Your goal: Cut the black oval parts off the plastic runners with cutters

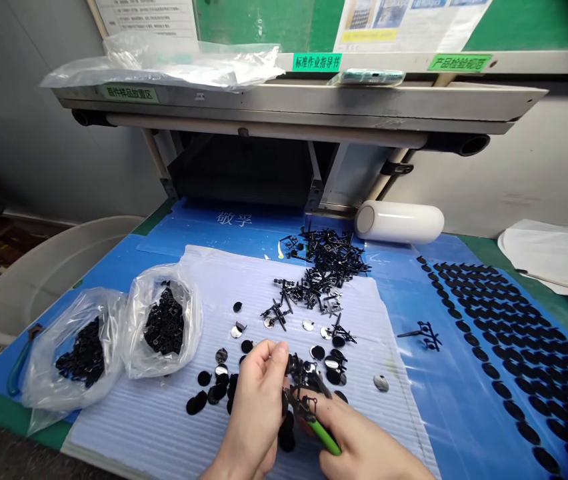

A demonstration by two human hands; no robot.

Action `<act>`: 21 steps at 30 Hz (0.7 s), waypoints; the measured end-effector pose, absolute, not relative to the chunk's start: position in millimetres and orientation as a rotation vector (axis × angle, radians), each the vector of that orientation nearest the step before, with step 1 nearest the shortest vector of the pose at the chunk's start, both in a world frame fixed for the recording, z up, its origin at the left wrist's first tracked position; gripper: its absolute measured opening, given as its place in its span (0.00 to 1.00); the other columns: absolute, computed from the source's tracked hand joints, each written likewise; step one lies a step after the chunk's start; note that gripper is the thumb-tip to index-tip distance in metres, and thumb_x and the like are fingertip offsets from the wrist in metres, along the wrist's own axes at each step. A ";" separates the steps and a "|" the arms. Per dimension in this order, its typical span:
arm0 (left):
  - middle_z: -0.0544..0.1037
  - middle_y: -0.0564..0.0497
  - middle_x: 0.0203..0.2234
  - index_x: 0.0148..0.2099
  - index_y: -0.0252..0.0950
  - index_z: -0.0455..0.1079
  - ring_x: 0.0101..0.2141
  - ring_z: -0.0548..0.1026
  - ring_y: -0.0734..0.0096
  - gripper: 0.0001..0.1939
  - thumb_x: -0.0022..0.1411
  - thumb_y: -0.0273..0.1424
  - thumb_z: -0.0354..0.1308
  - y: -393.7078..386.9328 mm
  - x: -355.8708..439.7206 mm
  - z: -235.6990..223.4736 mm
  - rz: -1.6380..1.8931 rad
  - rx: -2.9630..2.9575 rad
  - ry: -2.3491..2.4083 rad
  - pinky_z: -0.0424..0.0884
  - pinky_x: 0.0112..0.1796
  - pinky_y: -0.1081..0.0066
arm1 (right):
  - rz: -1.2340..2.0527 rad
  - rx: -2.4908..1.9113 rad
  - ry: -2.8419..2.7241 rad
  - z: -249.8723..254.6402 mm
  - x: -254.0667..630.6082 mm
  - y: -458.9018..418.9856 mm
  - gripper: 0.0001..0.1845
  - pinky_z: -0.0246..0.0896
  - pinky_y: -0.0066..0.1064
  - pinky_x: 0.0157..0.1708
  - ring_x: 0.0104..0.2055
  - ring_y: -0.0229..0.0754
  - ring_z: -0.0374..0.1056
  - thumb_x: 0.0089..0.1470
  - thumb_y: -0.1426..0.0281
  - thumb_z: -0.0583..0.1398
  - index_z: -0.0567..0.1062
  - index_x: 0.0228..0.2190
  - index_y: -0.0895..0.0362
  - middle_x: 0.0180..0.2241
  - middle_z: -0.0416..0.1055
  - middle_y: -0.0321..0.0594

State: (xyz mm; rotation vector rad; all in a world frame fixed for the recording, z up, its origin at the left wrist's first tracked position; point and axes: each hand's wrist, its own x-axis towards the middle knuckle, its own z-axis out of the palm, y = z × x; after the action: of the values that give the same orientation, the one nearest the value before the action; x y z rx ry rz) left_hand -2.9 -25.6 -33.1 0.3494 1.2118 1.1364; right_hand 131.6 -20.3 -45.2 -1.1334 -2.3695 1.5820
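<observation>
My left hand (257, 400) pinches a small black plastic sprue piece (298, 371) between thumb and fingers. My right hand (364, 447) grips green-handled cutters (321, 432), whose jaws sit against that piece. Both hands hover over a white corrugated sheet (164, 427) near the table's front edge. Several loose black and shiny round discs (221, 380) lie scattered around my hands. A pile of black sprues (324, 267) rests farther back on the sheet.
Two clear bags of black parts (84, 353) (164, 323) sit at left. Rows of black oval discs (504, 320) cover the blue mat at right. A white cylinder (399, 221) lies at the back, a white tub (39, 273) at far left, a shelf overhead.
</observation>
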 end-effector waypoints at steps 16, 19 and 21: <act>0.54 0.66 0.06 0.20 0.37 0.55 0.08 0.42 0.89 0.20 0.48 0.39 0.63 -24.7 -38.5 -38.8 1.253 0.057 1.064 0.37 0.09 0.82 | 1.502 -1.259 -2.270 -58.1 105.3 9.0 0.30 0.56 0.34 0.39 0.41 0.46 0.61 0.31 0.81 0.49 0.61 0.42 0.58 0.39 0.65 0.42; 0.54 0.66 0.05 0.19 0.36 0.57 0.07 0.43 0.90 0.21 0.44 0.40 0.66 -23.8 -33.8 -36.2 1.248 0.023 1.060 0.37 0.09 0.82 | 1.547 -1.245 -2.274 -55.0 106.2 11.7 0.30 0.56 0.34 0.39 0.41 0.47 0.61 0.30 0.80 0.49 0.62 0.42 0.58 0.38 0.65 0.42; 0.54 0.66 0.05 0.19 0.36 0.58 0.07 0.43 0.90 0.20 0.43 0.40 0.66 -22.7 -31.2 -35.3 1.246 0.009 1.062 0.37 0.09 0.82 | 1.561 -1.244 -2.281 -53.7 106.7 13.3 0.28 0.56 0.34 0.39 0.40 0.46 0.62 0.30 0.80 0.50 0.63 0.40 0.58 0.37 0.65 0.41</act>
State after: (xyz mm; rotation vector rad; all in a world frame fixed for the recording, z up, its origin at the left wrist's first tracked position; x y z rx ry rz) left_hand -31.2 -22.7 -35.3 0.0088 1.0620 1.2462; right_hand 106.7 13.3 -53.7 -1.2442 -2.2810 1.5607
